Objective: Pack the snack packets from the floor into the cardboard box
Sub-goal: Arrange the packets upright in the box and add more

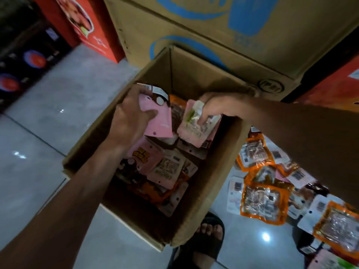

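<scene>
An open cardboard box [219,162] stands on the tiled floor, partly filled with several pink and orange snack packets [167,167]. Both hands reach inside it. My left hand [128,117] grips a pink packet [161,121] by its left side, thumb on its face. My right hand [215,105] holds a small stack of pink packets [194,131] from above, just to the right of the first packet. More orange and white snack packets [262,200] lie scattered on the floor to the right of the box.
A large brown carton with blue print [204,26] stands right behind the box. Red cartons [85,22] and dark printed cartons [23,61] line the back left. A foot in a black sandal [206,235] stands at the box's near corner. Grey tile floor [48,113] lies to the left.
</scene>
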`<act>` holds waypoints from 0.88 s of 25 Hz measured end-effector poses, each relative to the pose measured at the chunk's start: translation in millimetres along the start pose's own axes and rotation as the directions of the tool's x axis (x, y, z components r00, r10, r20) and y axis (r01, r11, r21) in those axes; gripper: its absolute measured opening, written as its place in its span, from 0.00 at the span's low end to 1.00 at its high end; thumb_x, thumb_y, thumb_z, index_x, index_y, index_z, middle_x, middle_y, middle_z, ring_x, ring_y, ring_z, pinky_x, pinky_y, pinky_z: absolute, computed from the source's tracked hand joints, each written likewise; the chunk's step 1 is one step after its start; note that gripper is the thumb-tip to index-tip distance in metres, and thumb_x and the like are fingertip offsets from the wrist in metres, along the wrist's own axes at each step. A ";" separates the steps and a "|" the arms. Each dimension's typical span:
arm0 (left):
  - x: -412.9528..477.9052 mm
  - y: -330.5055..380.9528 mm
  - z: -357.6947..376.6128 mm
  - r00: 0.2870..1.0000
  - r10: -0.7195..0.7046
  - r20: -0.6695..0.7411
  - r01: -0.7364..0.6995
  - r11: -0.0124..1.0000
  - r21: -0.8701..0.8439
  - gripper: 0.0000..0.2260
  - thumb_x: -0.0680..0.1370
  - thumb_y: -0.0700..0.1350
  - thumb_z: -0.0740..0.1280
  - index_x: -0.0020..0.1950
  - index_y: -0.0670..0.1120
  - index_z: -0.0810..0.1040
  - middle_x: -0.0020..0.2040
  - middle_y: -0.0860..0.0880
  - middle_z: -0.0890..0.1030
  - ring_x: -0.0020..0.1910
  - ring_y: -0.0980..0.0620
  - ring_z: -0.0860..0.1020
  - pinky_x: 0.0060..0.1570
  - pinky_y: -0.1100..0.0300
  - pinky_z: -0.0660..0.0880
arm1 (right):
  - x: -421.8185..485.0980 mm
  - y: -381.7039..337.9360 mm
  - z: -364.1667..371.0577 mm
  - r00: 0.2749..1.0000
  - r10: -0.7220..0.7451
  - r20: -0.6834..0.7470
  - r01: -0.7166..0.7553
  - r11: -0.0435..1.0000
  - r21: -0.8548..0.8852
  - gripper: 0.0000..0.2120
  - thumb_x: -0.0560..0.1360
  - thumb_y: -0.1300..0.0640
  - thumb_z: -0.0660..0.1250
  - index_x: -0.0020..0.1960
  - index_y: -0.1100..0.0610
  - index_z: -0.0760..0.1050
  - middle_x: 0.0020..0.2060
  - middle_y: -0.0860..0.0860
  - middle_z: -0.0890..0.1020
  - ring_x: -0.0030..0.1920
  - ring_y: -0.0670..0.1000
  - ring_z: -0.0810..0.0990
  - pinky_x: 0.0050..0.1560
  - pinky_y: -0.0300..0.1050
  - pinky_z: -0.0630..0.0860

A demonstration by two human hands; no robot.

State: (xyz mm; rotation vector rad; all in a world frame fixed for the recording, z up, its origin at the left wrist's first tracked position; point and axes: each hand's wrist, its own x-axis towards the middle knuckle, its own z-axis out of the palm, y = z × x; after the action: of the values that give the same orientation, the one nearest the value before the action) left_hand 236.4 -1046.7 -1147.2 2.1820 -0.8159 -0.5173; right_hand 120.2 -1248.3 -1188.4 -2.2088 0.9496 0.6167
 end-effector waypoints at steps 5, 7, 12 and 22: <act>-1.8 -2.4 9.7 0.985 -0.140 0.103 0.149 0.986 -0.080 0.38 0.75 0.37 0.73 0.79 0.51 0.57 0.71 0.49 0.72 0.67 0.54 0.70 0.58 0.64 0.66 | 12.0 3.5 34.4 0.995 0.097 0.033 -0.080 0.936 -0.343 0.28 0.71 0.55 0.74 0.67 0.60 0.69 0.59 0.58 0.78 0.57 0.58 0.78 0.51 0.47 0.76; -1.3 -2.4 11.6 0.969 -0.223 0.106 0.235 0.965 -0.118 0.37 0.75 0.38 0.74 0.78 0.49 0.58 0.71 0.48 0.73 0.68 0.49 0.72 0.57 0.61 0.68 | 8.4 0.0 36.1 0.994 0.020 -0.106 -0.069 0.874 -0.480 0.27 0.74 0.57 0.70 0.69 0.59 0.64 0.63 0.59 0.73 0.62 0.60 0.75 0.56 0.51 0.74; -0.6 -5.2 10.3 0.948 -0.273 0.165 0.314 0.887 -0.337 0.23 0.74 0.40 0.73 0.68 0.47 0.74 0.57 0.49 0.81 0.46 0.54 0.81 0.37 0.62 0.76 | -32.9 -34.8 5.5 0.975 -0.048 -0.216 0.148 0.869 0.473 0.18 0.77 0.53 0.67 0.66 0.54 0.72 0.57 0.51 0.79 0.56 0.51 0.79 0.58 0.47 0.75; -4.2 0.3 16.4 0.959 -0.218 0.182 0.260 0.933 -0.249 0.17 0.76 0.46 0.72 0.65 0.48 0.78 0.57 0.49 0.83 0.51 0.48 0.83 0.43 0.58 0.80 | -80.9 -42.8 37.3 0.967 0.217 0.137 -0.217 0.406 0.888 0.04 0.76 0.63 0.68 0.43 0.58 0.75 0.34 0.53 0.79 0.32 0.47 0.78 0.32 0.37 0.74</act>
State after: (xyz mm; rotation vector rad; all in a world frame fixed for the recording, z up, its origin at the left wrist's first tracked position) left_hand 223.8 -1052.1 -1157.1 2.0125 -0.5202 -0.8747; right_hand 96.0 -1162.0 -1146.8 -1.0919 1.2018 0.1060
